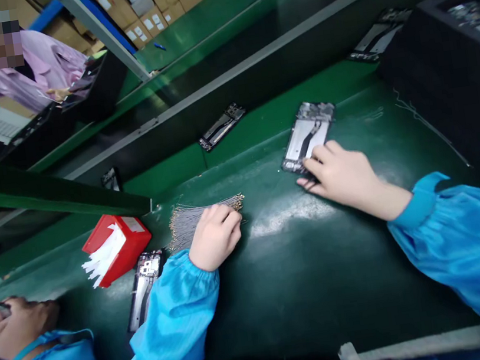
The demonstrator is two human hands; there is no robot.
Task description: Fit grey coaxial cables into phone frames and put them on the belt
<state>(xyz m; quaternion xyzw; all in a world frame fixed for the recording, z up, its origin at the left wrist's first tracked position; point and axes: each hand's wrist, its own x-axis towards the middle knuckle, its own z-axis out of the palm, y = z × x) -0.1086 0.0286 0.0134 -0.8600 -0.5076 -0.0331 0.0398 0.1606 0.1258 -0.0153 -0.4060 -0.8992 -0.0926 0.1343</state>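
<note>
My right hand [343,176] grips the lower end of an opened phone body [305,135], which is tilted at an angle over the green bench. Its board and a black flex strip face up. My left hand [216,237], fingers curled, lies on the near side of a bundle of thin grey cables [185,220] with gold-coloured ends. Whether a cable is pinched in those fingers is hidden. Beside my left sleeve rests another opened phone body [138,298], partly covered by the sleeve.
A red bin [138,236] of white strips stands left of the cables. Further phone bodies [222,126] lie on the green strip behind. At right is a black box [441,56]. A co-worker's hands [19,324] are at far left; a person in pink sits across.
</note>
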